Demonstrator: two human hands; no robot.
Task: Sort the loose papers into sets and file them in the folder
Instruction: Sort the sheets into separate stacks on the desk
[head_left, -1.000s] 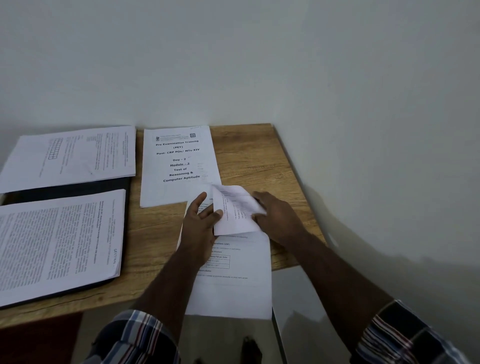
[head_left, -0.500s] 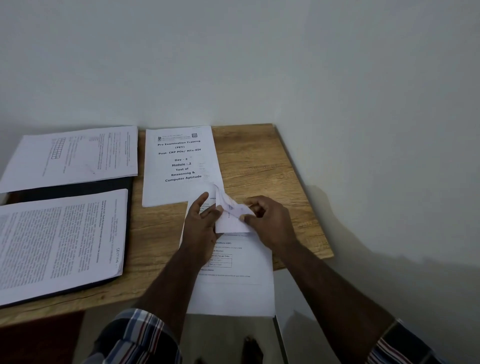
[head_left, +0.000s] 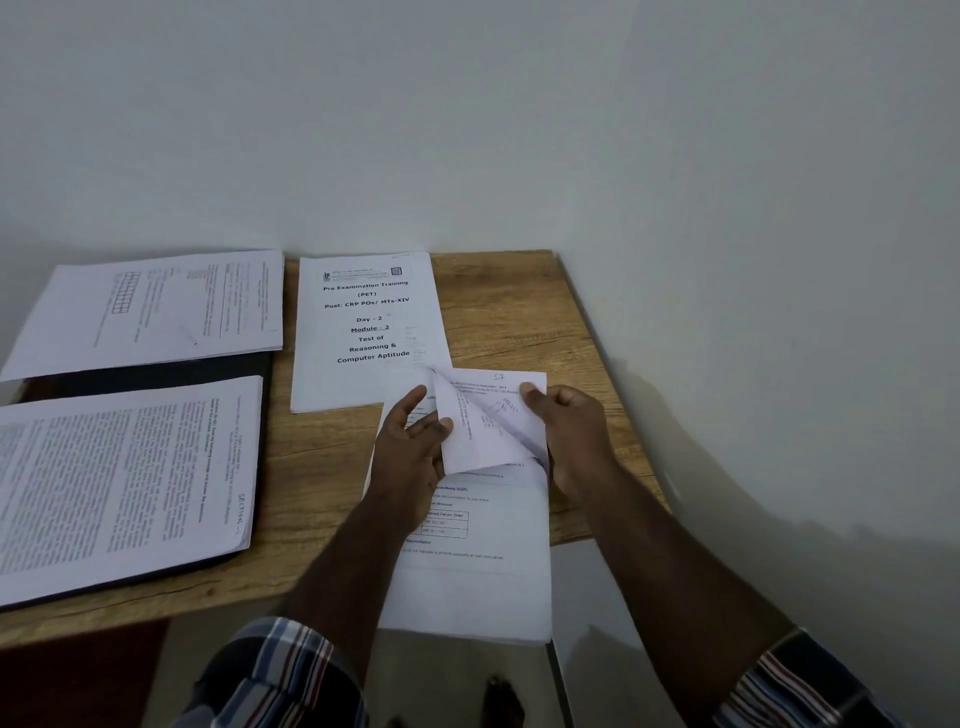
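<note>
Both hands worked the stack of papers (head_left: 467, 587) at the near edge of the tabletop (head_left: 519, 312). At the centre of the view, the left hand (head_left: 410, 457) lay on the stack with its fingers loosely bent, thumb out toward 12 o'clock, the fingertips touching the left side of a lifted sheet (head_left: 488, 421). At about 3 o'clock from it, the right hand (head_left: 571, 436) pinched that sheet's far corner between thumb and curled fingers. Half a second before, the right hand had been closer to the left and the sheet was crumpled into a tight fold between them; now the right hand had drawn away to the right and the sheet had opened out wider, showing printed lines and a handwritten mark at its top. A second before, the sheet had also stood spread, with the right hand flatter upon it.

The stack overhung the near edge of the tabletop toward 6 o'clock. At 12 o'clock from the hands lay a cover page (head_left: 366, 332) headed "Pre Examination Training", its near corner under the lifted sheet. At 9 o'clock a set of dense text pages (head_left: 124, 478) rested on a dark folder (head_left: 156, 374), and at 10 o'clock another set (head_left: 156, 312) lay on the folder's far part. These sets had kept their places. Plaid sleeves (head_left: 280, 670) showed at the bottom.
</note>
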